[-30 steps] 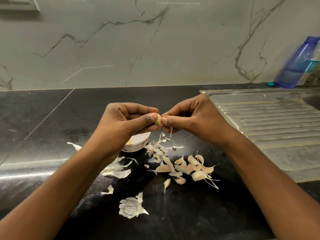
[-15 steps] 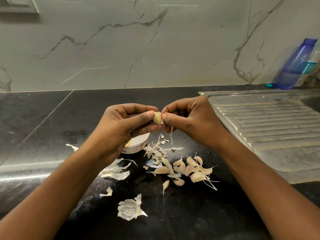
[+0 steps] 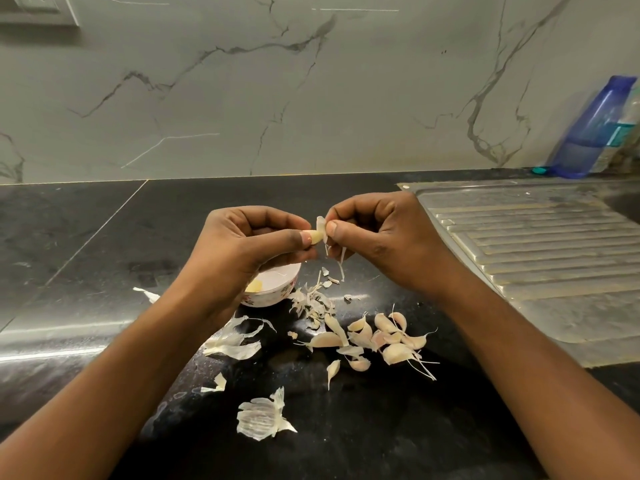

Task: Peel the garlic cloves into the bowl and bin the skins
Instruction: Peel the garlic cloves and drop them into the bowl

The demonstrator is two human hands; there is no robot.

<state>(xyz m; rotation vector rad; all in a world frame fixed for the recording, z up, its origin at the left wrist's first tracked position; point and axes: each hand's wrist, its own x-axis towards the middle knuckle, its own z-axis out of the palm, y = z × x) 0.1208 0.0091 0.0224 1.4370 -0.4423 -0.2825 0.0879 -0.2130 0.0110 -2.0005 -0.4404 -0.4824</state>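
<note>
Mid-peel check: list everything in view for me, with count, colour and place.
garlic clove: one, pale yellow, pinched by the left hand.
skin strip: one, whitish, peeling off the clove, pinched by the right hand.
bowl: one, white, patterned, on the counter under the left hand.
unpeeled cloves: about eight, pinkish white, clustered near the right forearm.
loose skins: many, white, scattered on the counter.
counter: one, black, foreground.
drainboard: one, steel, right.
bottle: one, blue, back right against the wall.
socket: one, white, top left.
left hand: one, above the bowl.
right hand: one, facing it.
</note>
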